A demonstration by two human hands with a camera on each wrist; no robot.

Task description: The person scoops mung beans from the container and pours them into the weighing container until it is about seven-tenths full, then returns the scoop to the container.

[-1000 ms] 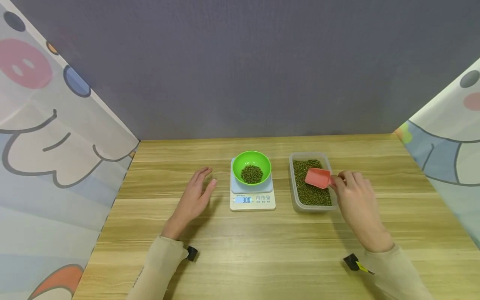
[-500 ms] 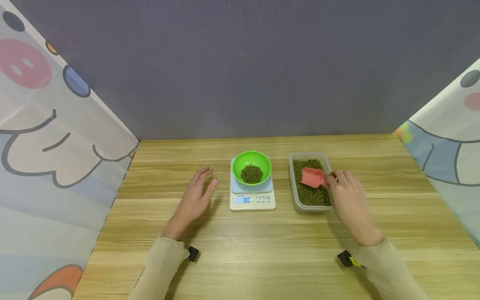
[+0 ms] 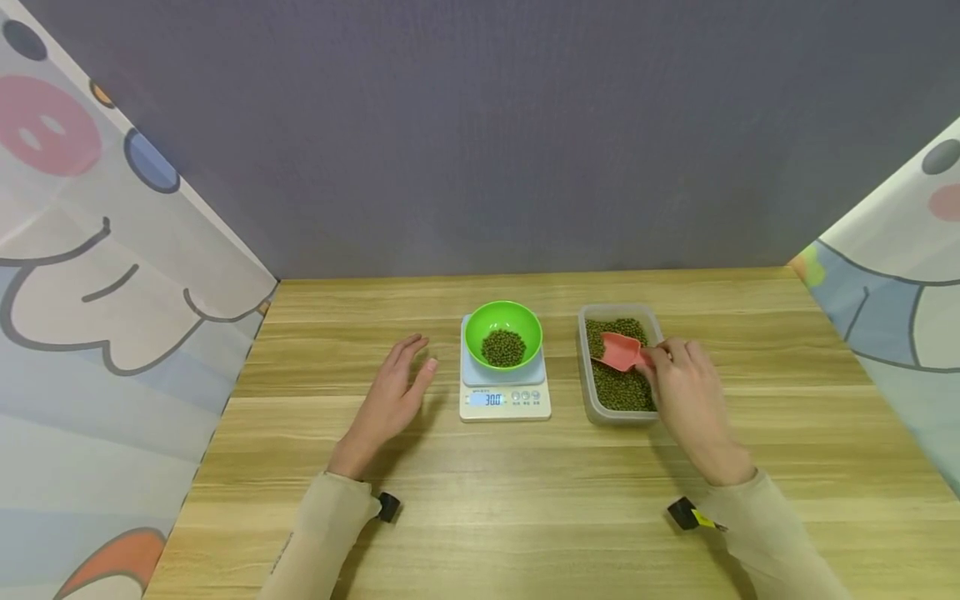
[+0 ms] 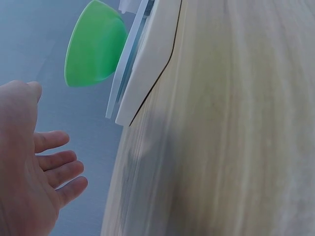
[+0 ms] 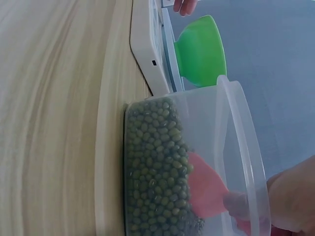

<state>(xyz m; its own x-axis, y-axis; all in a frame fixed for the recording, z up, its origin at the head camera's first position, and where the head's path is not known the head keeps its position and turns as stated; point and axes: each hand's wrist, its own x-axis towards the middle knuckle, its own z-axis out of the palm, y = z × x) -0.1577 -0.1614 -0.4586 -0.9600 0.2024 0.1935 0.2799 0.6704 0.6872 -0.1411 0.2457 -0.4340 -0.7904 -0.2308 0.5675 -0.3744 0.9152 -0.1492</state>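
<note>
My right hand [image 3: 692, 402] grips the handle of a pink scoop [image 3: 621, 352]. The scoop's front lip dips into green mung beans [image 5: 155, 172] inside a clear plastic container [image 3: 592, 403]. Through the container's wall in the right wrist view, the scoop [image 5: 204, 187] shows against the bean surface. To the left, a lime-green bowl [image 3: 501, 317] with a small heap of mung beans sits on a white kitchen scale [image 3: 506, 402], whose display reads 30.0. My left hand [image 3: 386, 400] is held left of the scale, fingers relaxed and apart, holding nothing.
Everything stands on a wood-grain table [image 3: 525, 500]. A dark grey panel [image 3: 525, 142] rises behind its far edge. Cartoon-printed sheets [image 3: 97, 333] flank both sides. A gap of bare tabletop separates the scale from the container.
My right hand has shifted left with the scoop, whose lip has gone from above the beans to into them. The left hand has barely moved, and the display still reads 30.0.
</note>
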